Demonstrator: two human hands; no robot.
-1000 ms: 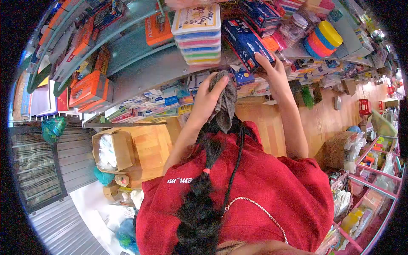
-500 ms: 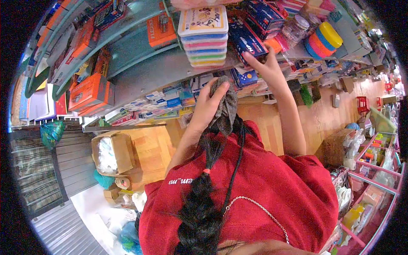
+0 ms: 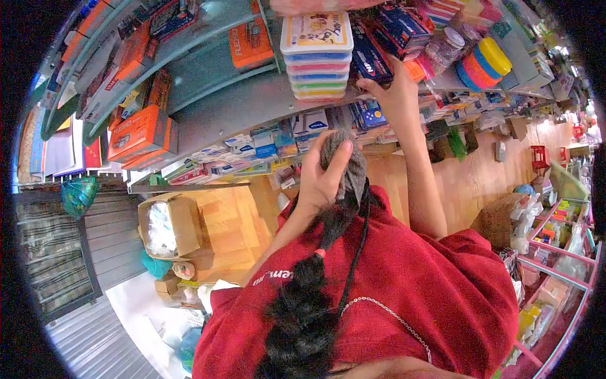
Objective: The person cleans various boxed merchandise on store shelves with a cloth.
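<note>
My left hand [image 3: 320, 174] is wrapped round a crumpled grey cloth [image 3: 348, 165], held in front of the shelf edge. My right hand [image 3: 392, 91] reaches onto the shelf [image 3: 208, 117] and grips the near end of a dark blue box [image 3: 371, 58], thumb on the near side and fingers on the right, partly hidden. Left of that box stands a stack of lidded plastic cases [image 3: 317, 57] in several colours. Behind and right of it are more dark blue boxes [image 3: 404, 28].
Orange boxes [image 3: 142, 136] stand on the shelf's left part. Clear jars [image 3: 446, 47] and a yellow, orange and blue container [image 3: 485, 63] are at the right. Small packets hang or lie below the shelf edge. An open carton [image 3: 169, 227] is on the floor at left.
My left hand and the cloth have moved slightly right and down. The right hand has shifted a little up on the box. The view has moved slightly.
</note>
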